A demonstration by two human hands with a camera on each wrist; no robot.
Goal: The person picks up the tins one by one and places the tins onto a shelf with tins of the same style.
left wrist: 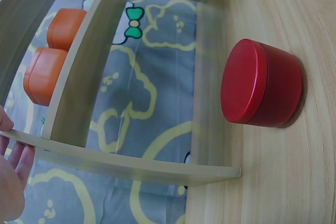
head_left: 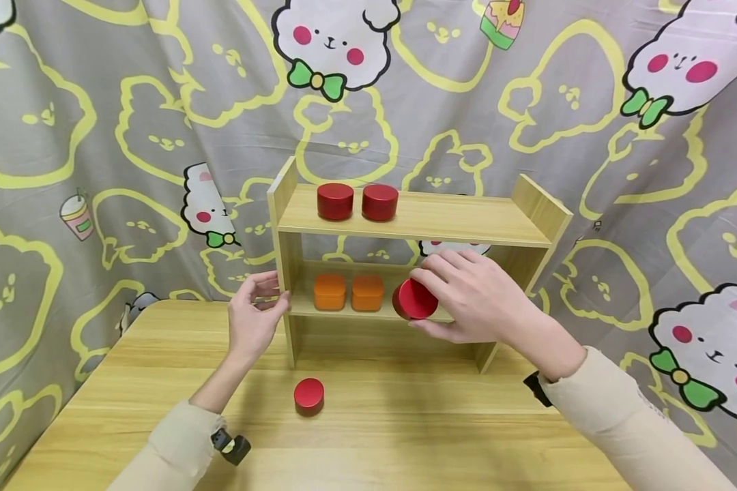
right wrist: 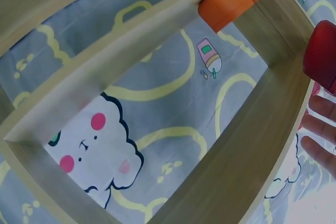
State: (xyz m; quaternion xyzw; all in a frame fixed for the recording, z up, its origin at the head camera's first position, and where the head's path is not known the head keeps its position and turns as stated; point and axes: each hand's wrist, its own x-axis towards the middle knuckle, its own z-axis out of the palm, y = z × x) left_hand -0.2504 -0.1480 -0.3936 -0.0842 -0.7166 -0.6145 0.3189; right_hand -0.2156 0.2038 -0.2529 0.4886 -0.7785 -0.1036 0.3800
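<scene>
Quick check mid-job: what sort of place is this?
Probably an indoor tabletop workspace, perhaps in a home, though I can't be sure: cartoon-print fabric hangs behind a wood-grain table on which a shelf unit stands.

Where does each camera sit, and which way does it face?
Head: on the head, facing forward and down at the shelf; left hand, right hand and both sleeves show.
Left wrist: on that wrist, facing the shelf and a red tin; part of the left hand shows.
Right wrist: on that wrist, facing the shelf; parts of both hands show.
Both wrist views share the orange containers.
</scene>
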